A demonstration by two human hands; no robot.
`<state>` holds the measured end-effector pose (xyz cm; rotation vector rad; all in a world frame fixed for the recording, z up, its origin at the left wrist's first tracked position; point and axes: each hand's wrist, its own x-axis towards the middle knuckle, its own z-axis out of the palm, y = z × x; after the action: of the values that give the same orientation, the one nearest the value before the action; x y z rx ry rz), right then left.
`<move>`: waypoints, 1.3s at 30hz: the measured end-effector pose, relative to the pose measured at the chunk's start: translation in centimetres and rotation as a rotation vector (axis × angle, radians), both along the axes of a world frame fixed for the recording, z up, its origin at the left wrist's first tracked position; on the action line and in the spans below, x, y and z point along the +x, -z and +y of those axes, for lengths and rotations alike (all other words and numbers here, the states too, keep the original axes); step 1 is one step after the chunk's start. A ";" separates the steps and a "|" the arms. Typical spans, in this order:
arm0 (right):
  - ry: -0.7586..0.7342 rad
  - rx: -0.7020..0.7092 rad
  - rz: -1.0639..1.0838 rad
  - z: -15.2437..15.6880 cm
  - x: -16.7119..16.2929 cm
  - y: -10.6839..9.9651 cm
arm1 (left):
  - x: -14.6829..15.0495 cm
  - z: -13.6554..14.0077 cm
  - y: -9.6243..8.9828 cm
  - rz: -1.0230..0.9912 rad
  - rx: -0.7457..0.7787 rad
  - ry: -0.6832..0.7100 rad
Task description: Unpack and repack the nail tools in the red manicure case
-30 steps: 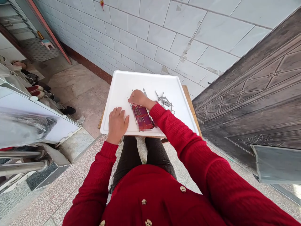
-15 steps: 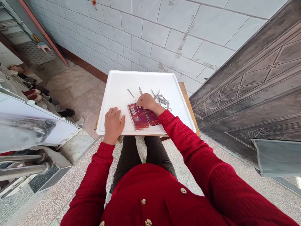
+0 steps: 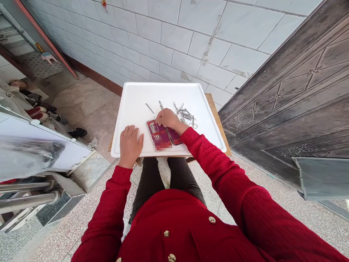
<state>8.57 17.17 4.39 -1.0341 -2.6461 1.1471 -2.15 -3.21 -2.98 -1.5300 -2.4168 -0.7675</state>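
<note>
An open manicure case [image 3: 163, 142] with a red and purple lining lies on the white tray [image 3: 136, 94]. Slim metal tools [image 3: 154, 129] sit in loops on its left half. My right hand [image 3: 168, 118] is over the case's upper edge, finger and thumb pinching a thin metal manicure tool [image 3: 155, 118], mostly hidden by the fingers. Flat on the tray, left of the case, rests my left hand [image 3: 131, 143], fingers stretched out and holding nothing. Beyond the case lie a flat metal strip like a nail file [image 3: 149, 108] and another long metal tool [image 3: 160, 104].
To the right of my right hand are metal nippers [image 3: 178, 107], nail clippers [image 3: 186, 114] and small scissors [image 3: 193, 126]. A wooden board [image 3: 216, 116] under the tray juts out at its right. A tiled wall [image 3: 152, 47] stands behind, a dark patterned door [image 3: 283, 94] to the right.
My right hand has shifted slightly left along the case, and the thin tool in its fingertips shows a little more. My left hand stays flat on the tray. The whole view has moved slightly.
</note>
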 end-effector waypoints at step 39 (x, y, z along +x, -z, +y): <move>-0.123 0.088 0.234 -2.6 7.2 4.0 | -0.2 0.1 0.4 -0.017 -0.011 -0.007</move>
<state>15.74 14.53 0.41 -0.6844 -2.5768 1.0865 -2.31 -3.09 -3.35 -1.5244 -2.4409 -0.7700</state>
